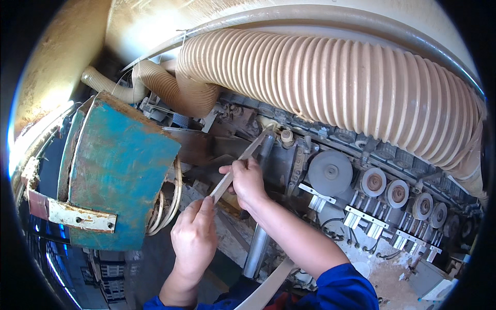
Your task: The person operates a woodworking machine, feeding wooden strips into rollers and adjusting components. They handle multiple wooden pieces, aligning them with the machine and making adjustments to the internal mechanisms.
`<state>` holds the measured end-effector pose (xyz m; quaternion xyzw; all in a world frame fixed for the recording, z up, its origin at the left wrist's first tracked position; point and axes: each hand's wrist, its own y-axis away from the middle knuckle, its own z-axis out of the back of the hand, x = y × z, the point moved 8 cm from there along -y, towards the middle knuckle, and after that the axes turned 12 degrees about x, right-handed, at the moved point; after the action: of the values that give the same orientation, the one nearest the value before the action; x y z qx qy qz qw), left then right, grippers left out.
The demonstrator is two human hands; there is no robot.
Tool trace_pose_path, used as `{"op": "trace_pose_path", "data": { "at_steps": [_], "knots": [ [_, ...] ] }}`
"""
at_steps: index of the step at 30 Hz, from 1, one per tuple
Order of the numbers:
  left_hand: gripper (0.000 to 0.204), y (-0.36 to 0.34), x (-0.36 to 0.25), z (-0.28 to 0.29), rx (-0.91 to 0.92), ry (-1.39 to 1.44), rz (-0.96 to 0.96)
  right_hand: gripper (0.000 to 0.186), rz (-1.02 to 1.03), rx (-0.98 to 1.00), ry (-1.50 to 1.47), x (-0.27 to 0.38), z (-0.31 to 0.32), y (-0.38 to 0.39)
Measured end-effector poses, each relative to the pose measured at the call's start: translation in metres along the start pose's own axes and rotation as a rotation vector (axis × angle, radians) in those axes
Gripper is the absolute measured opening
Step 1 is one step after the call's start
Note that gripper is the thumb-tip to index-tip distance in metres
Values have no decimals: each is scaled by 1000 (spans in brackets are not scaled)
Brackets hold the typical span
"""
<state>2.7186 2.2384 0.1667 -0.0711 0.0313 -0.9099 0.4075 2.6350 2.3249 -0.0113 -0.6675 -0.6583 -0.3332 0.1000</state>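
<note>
A long, flat tan belt [223, 187] runs slantwise from the machine's middle down toward me. My left hand [195, 235] pinches its lower part between thumb and fingers. Farther up, my right hand [248, 182] is closed round the belt, its arm crossing in front of a shiny metal tube [257, 250]. Beyond the right hand, the belt's far end reaches a dusty fitting near a pale round knob [287, 136]. Another tan strip of the same width [274, 284] shows under my right forearm; whether it is the same belt is hidden.
A thick ribbed hose [330, 82] arches across the top. At left hangs a worn teal metal housing [116, 175] with looped cables [173, 201] on its edge. On the right stand a large grey disc [330, 172] and a row of smaller wheels [398, 194] on metal brackets.
</note>
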Motion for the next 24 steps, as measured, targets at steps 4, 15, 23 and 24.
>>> {"op": "trace_pose_path", "data": {
  "at_steps": [4, 15, 23, 24],
  "knots": [
    [30, 10, 3, -14, -19, 31, -3, 17, 36, -44, 84, -15, 7, -13],
    [31, 27, -1, -35, -59, 77, -37, 16, 103, 79, 78, -24, 15, -12],
    [36, 37, 3, -45, -69, 84, -30, 13, 131, 132, 91, -20, 12, -4],
    [36, 39, 3, -46, -75, 79, -29, 12, 122, 150, 55, -19, 11, -1]
  ]
}}
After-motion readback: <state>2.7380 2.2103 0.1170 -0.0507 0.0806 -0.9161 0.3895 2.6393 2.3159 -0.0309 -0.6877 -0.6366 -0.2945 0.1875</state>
